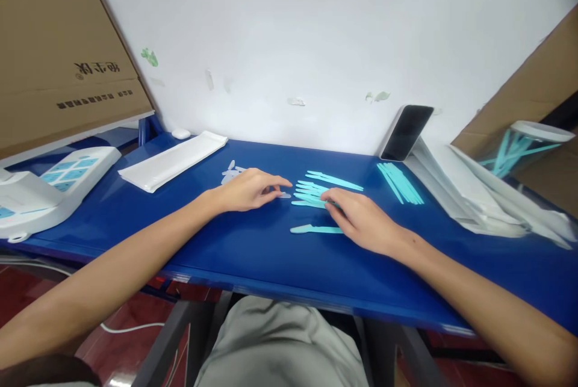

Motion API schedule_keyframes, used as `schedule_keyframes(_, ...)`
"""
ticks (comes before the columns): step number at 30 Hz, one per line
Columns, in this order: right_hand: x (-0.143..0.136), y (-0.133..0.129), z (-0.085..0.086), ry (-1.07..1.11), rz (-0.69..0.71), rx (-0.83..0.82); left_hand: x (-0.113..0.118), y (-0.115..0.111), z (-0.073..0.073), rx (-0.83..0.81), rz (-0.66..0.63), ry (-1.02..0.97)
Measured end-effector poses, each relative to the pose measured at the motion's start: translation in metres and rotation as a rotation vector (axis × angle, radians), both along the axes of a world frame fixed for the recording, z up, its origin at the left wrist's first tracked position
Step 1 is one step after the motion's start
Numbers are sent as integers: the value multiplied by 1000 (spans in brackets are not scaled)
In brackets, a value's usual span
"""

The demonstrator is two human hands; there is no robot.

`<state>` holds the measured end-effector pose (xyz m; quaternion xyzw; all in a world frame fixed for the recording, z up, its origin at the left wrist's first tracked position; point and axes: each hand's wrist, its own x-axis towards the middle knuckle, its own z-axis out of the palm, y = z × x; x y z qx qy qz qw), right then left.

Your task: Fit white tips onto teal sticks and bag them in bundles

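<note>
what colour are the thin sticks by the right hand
Light turquoise, seen best in the head view: the thin sticks by the right hand.

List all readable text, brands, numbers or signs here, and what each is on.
"®": brown cardboard panel, beside large dark upside-down characters that I can't read reliably.
Smaller dark row below them: too blurred.
Red print at its top: cut off by the frame, no word readable.
White plastic device with light-blue patches: any markings too small.
Small whitish sticker on the white wall: marks too small.
</note>
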<state>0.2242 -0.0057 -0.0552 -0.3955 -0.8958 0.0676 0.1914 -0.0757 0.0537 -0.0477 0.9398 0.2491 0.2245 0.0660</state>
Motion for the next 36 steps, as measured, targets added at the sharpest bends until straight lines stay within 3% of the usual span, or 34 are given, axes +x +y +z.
schedule_keyframes(6,-8,-9,9,-171,-125,7,0,2,-3,-1,-22,151)
schedule_keyframes(12,-8,-9,11,-168,-129,93,-3,2,0,-39,-97,58)
schedule_keyframes(18,-6,-7,2,-110,-77,130,3,-5,-1,92,118,44)
schedule_keyframes(22,-5,-6,2,-93,-69,138,8,-7,-3,22,236,-57)
schedule_keyframes(26,-2,-5,8,-66,-91,170,13,-11,-3,-123,237,-205)
schedule_keyframes(31,1,-2,11,-72,-107,196,13,-15,-2,-372,200,-217)
schedule_keyframes(36,3,-1,8,-61,-109,238,13,-16,2,-272,124,-149)
